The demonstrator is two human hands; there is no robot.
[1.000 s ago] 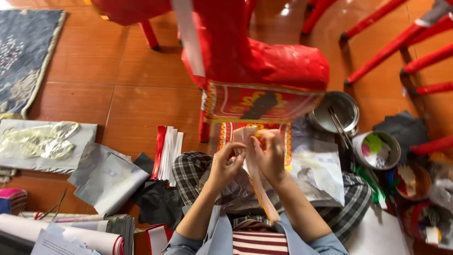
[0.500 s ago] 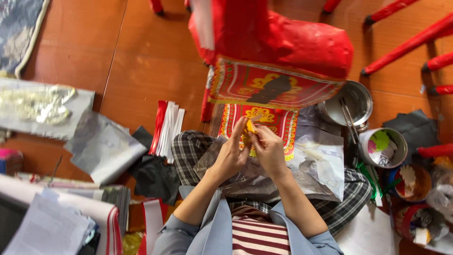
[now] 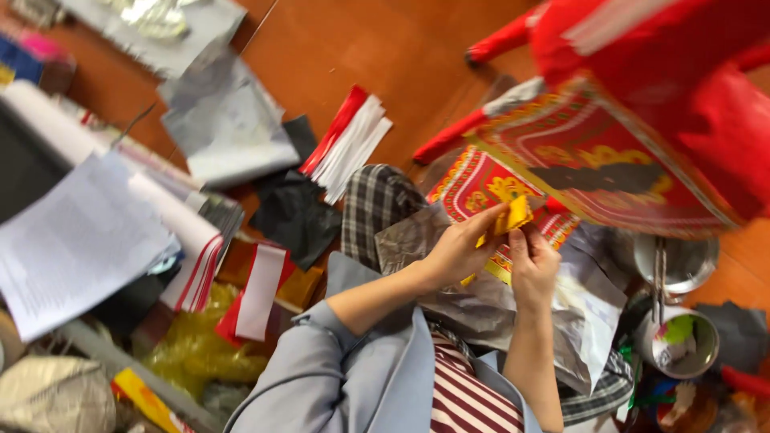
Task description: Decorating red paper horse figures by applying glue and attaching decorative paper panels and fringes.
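Here: yellow paper strip (image 3: 513,218), pinched at its top by the left hand (image 3: 459,250); right hand (image 3: 532,265) closed on it just below. Far right, red-and-gold printed panel (image 3: 597,160). Left, white printed sheet (image 3: 72,240).

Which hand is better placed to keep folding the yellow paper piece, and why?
Probably the left hand: its fingers already pinch the yellow paper piece, while the right hand only touches its lower edge.

Soft, even daylight fills the scene, with faint shadows. Motion blur smears everything, worst at the tilted edges. The silver foil sheet (image 3: 152,16) glares slightly.
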